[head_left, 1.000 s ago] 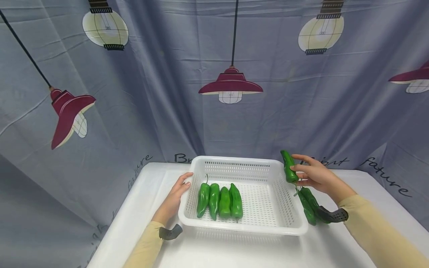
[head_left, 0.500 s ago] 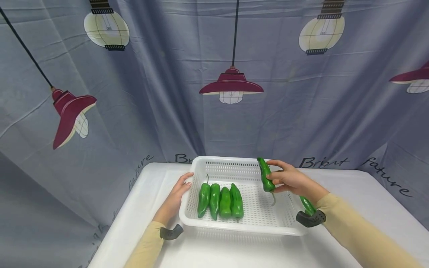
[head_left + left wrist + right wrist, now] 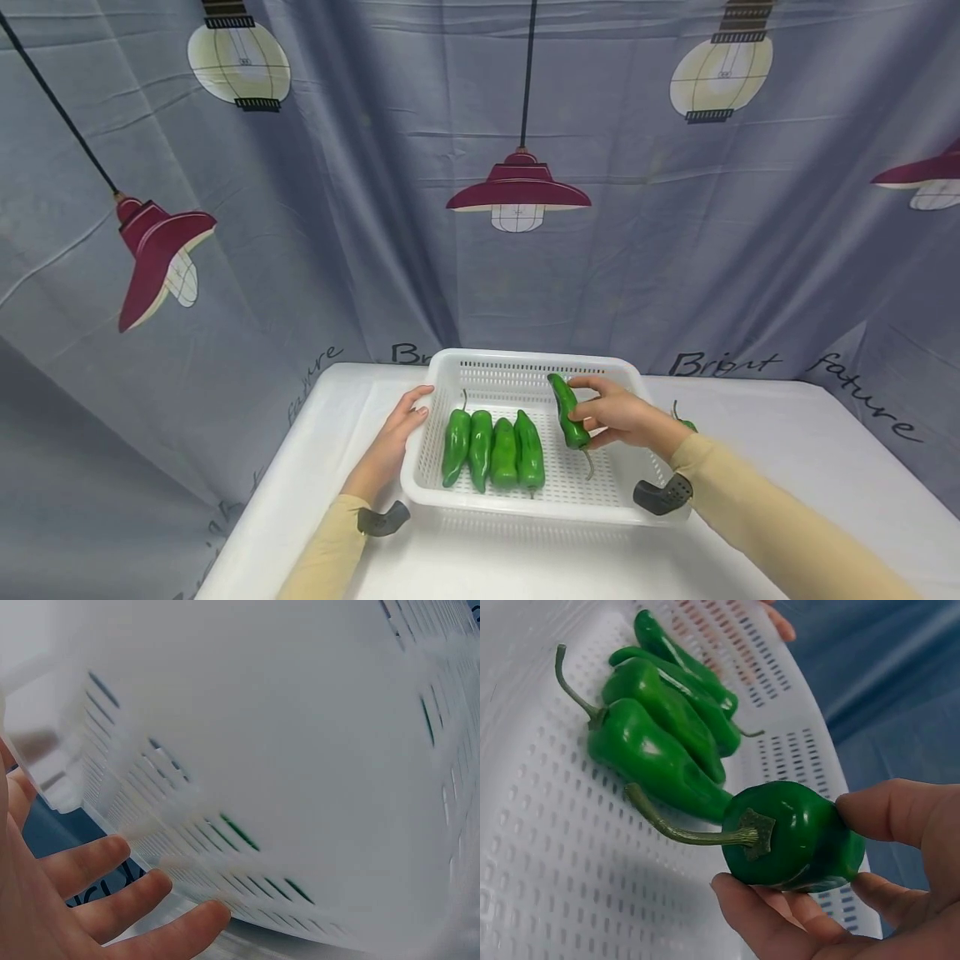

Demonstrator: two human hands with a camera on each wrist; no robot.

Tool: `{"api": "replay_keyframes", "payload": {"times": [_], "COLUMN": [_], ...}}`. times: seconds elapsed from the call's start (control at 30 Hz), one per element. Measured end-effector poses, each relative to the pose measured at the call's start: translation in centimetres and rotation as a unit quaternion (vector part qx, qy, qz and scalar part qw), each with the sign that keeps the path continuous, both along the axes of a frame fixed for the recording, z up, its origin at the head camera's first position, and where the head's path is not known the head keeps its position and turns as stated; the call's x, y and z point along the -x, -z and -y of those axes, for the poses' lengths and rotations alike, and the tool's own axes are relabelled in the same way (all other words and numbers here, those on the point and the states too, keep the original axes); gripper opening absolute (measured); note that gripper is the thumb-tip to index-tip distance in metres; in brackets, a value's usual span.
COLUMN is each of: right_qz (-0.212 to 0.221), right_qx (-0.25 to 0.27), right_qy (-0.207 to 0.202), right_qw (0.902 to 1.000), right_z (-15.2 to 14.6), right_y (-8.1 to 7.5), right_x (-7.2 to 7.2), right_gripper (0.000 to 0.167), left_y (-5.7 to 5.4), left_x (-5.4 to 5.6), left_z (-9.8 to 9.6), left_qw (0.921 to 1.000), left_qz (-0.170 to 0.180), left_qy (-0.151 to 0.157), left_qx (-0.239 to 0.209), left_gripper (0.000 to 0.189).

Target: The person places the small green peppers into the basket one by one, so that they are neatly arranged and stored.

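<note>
My right hand [image 3: 618, 417] pinches a green pepper [image 3: 567, 412] between thumb and fingers, over the right half of the white plastic basket [image 3: 525, 510]. In the right wrist view this pepper's curved stem [image 3: 694, 837] points left, its body between the thumb [image 3: 889, 814] and the fingers below. Several more green peppers [image 3: 491, 450] lie side by side on the basket floor, toward its left. My left hand [image 3: 393, 429] rests against the basket's left side; the left wrist view shows its spread fingers [image 3: 124, 915] close along the slotted outer wall [image 3: 169, 799].
Right of the basket, part of another green pepper [image 3: 685, 424] shows behind the right sleeve, the remainder hidden. The white table [image 3: 787, 467] extends around the basket. Behind it hangs a grey-blue curtain [image 3: 525, 283] printed with lamps.
My right hand has carried the pepper left and down, from beyond the basket's right rim to over its inside. The left hand and the basket have stayed in place.
</note>
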State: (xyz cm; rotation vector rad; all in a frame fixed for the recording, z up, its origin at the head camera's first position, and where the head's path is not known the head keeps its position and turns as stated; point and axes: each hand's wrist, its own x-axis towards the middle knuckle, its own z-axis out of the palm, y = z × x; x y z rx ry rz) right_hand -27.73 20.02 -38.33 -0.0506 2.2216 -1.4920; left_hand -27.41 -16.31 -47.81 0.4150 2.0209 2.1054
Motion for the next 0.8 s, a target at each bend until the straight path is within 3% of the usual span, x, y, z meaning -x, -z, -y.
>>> {"api": "replay_keyframes", "payload": {"times": [0.53,0.8], "right_qz": [0.064,0.074], "right_qx": [-0.019,-0.038], "right_qy": [-0.008,-0.012], "right_qw": [0.9978,0.9965], "right_z": [1.5,1.5], "right_y": [1.9,2.8], "right_x": [0.7,1.1], "right_gripper": [0.075,0.071], "left_y": [-0.2,-0.1], "left_x": [0.1,0.1], "left_z": [0.1,0.1], "left_qw": [0.9999,0.9999], "left_qz": [0.005,0.008], "left_qy": [0.004,0.008], "left_qx": [-0.008,-0.011], "left_gripper": [0.048,0.047]}}
